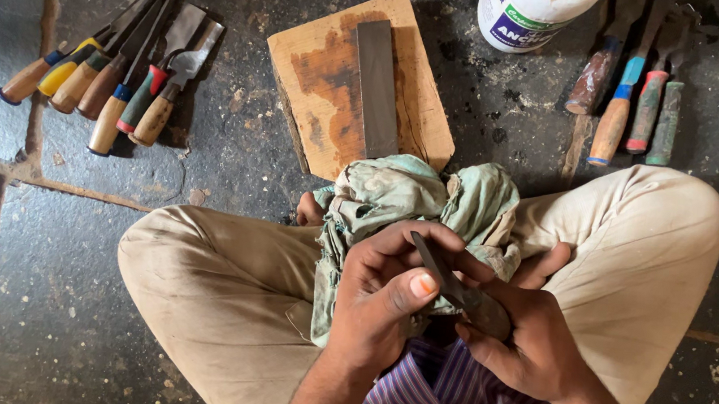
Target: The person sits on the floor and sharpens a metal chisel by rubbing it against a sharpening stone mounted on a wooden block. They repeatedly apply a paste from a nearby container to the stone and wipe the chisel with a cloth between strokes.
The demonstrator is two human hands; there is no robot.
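Note:
I sit cross-legged on a dark stone floor. My right hand grips the dark handle of a chisel whose blade points up and left. My left hand closes its fingers and thumb around the blade near the tip. Both hands hover over a stained green rag draped across my lap. A wooden block lies just beyond the rag, with a flat grey sharpening stone lying lengthwise on top of it.
Several chisels with wooden and coloured handles lie fanned on the floor at the left. Several more chisels rest at the upper right, next to a white plastic bottle. My knees in beige trousers spread wide.

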